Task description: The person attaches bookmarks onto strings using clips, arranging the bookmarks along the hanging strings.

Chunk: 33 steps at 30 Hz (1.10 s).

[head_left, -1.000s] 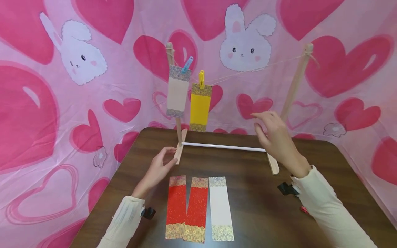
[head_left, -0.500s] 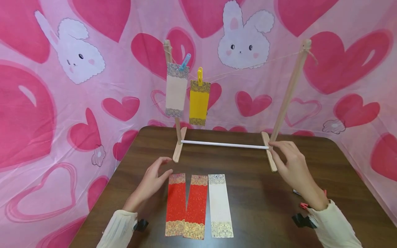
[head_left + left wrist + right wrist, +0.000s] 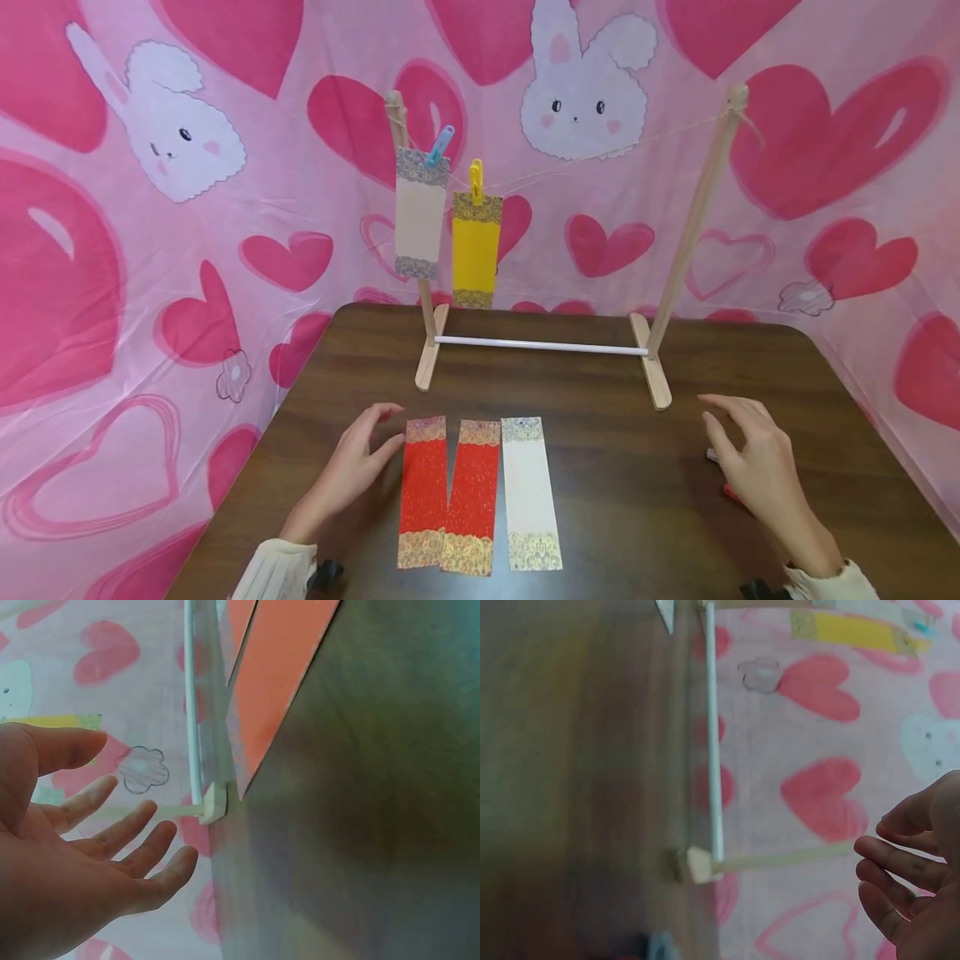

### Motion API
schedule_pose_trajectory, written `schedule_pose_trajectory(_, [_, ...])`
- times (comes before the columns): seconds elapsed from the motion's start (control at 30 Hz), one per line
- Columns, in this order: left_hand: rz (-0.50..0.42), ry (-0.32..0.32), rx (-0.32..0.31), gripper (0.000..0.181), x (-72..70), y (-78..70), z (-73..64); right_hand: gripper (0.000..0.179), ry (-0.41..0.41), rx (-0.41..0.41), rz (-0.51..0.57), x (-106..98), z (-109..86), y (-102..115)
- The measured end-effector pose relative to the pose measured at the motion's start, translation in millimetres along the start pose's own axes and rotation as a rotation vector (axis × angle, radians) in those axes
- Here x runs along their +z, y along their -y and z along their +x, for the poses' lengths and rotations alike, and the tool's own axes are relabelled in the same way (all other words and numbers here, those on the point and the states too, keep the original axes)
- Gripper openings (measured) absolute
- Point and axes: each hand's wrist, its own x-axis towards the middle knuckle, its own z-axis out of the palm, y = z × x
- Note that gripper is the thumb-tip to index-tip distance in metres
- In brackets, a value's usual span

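My left hand [image 3: 348,467] is empty, fingers relaxed and spread, beside a red card [image 3: 423,492] with gold lace ends. A second red card [image 3: 472,492] overlaps its lower edge, and a white card [image 3: 531,492] lies to the right. On the right, my empty right hand [image 3: 757,458] hovers with loosely bent fingers over a red clothespin [image 3: 731,493] and a pale one [image 3: 712,455], both partly hidden. From a string hang a cream card [image 3: 420,217] under a blue clothespin [image 3: 441,145] and a yellow card [image 3: 476,250] under a yellow clothespin [image 3: 476,181].
Two wooden posts, left [image 3: 427,312] and right [image 3: 686,242], stand on flat wooden feet at the back of the brown table [image 3: 600,467]. A white rod [image 3: 540,343] joins them low down, and the string [image 3: 600,156] spans their tops. Behind hangs a pink heart-and-rabbit cloth [image 3: 300,183].
My right hand has come down from beside the string to the clothespins at right. My left hand has drawn back from the left foot to beside the red cards.
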Motion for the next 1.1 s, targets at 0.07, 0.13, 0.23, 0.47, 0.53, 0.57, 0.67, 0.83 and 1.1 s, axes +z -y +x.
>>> schedule_pose_trajectory(0.07, [0.007,0.013,-0.027,0.047,-0.2,1.7,-2.9,0.032,0.003,0.042,-0.018,-6.5,-9.0,-6.4])
schedule_pose_trajectory(0.13, [0.016,0.023,-0.049,0.047,0.1,4.2,-5.0,0.03,-0.002,0.096,-0.044,-13.5,-17.4,-12.9])
schedule_pose_trajectory(0.23, [0.021,0.033,-0.078,0.048,1.6,8.7,-8.5,0.028,-0.012,0.175,-0.094,-24.0,-30.4,-23.4])
schedule_pose_trajectory(0.47, [0.055,0.077,-0.154,0.051,8.9,16.2,-12.7,0.025,0.043,0.318,-0.153,-38.9,-65.9,-49.8])
schedule_pose_trajectory(0.53, [0.078,0.083,-0.175,0.053,10.7,17.5,-11.9,0.029,0.093,0.344,-0.137,-42.4,-75.4,-54.8])
schedule_pose_trajectory(0.57, [0.083,0.085,-0.182,0.054,11.5,17.8,-10.6,0.033,0.118,0.368,-0.14,-44.1,-79.9,-57.1])
schedule_pose_trajectory(0.67, [0.078,0.086,-0.185,0.056,14.7,18.2,-3.1,0.049,0.154,0.468,-0.137,-48.0,-92.1,-62.4])
schedule_pose_trajectory(0.83, [0.078,0.103,-0.126,0.062,21.3,19.6,19.3,0.066,0.134,0.636,-0.127,-47.0,-106.3,-68.5])
schedule_pose_trajectory(1.1, [0.213,0.168,-0.202,0.065,20.6,20.4,41.4,0.049,0.123,0.688,-0.055,-41.1,-118.8,-69.8])
